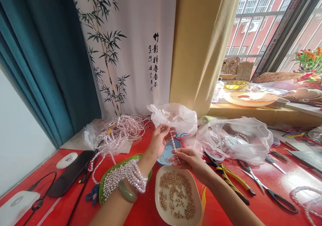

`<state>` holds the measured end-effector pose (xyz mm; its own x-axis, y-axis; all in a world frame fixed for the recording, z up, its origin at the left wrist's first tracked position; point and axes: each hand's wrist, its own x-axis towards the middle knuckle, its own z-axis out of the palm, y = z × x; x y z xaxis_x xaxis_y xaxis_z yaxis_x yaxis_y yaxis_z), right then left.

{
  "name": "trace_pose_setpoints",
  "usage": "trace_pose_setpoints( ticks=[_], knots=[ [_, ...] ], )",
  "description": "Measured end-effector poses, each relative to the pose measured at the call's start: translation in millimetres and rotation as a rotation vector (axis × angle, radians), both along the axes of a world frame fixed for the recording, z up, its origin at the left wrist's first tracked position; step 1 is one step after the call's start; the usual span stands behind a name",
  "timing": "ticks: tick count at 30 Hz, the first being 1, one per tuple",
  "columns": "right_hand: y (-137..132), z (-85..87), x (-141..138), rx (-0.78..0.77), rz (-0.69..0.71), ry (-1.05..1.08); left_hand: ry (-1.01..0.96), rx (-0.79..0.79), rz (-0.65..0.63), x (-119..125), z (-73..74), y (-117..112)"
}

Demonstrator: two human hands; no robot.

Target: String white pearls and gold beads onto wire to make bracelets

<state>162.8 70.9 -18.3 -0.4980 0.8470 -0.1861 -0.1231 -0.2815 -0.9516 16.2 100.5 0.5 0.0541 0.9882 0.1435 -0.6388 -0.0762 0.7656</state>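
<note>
A short strand of pale pearl beads [173,141] is stretched between my two hands. My left hand [160,139] pinches its upper end, and my right hand [187,158] grips the lower part. Several pearl strands [127,175] lie across a green tray [102,194] and over my left wrist, next to a green bangle [127,191]. Below my hands stands a cream tray [158,199] with loose gold beads [176,182]. Partly hidden behind my hands, a blue dish [178,143] holds small silvery pieces [165,159].
A heap of pearl strands [123,128] lies at the back left, near white plastic bags [186,118]. Pliers [235,179] and scissors [266,185] rest right of my right forearm. A black phone [72,172] and a white device [18,206] with a cable are at left.
</note>
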Motion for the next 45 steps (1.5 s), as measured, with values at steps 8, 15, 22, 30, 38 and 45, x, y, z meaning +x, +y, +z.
trace_pose_setpoints(
  ticks=[8, 15, 22, 30, 38, 45],
  knots=[
    [-3, 3.4, -5, 0.033, -0.009, -0.079, -0.195, -0.143, -0.048, -4, 0.5, -6],
    [-3, 27.9, -1, 0.345, -0.174, -0.194, -0.146, -0.189, -0.178, 2, 3.3, -10],
    [10, 67.3, 1, 0.557, -0.228, -0.358, -0.063, -0.132, -0.286, 11, 8.8, -24],
    [23, 66.8, -5, 0.504, -0.21, -0.228, -0.07, -0.142, -0.343, 8, 7.1, -24],
    [17, 69.4, -6, 0.443, -0.221, -0.097, 0.004, -0.147, -0.341, 7, 10.7, -28],
    [21, 46.6, -2, 0.305, -0.211, 0.026, -0.028, -0.132, -0.327, 5, 22.3, -31]
  ],
)
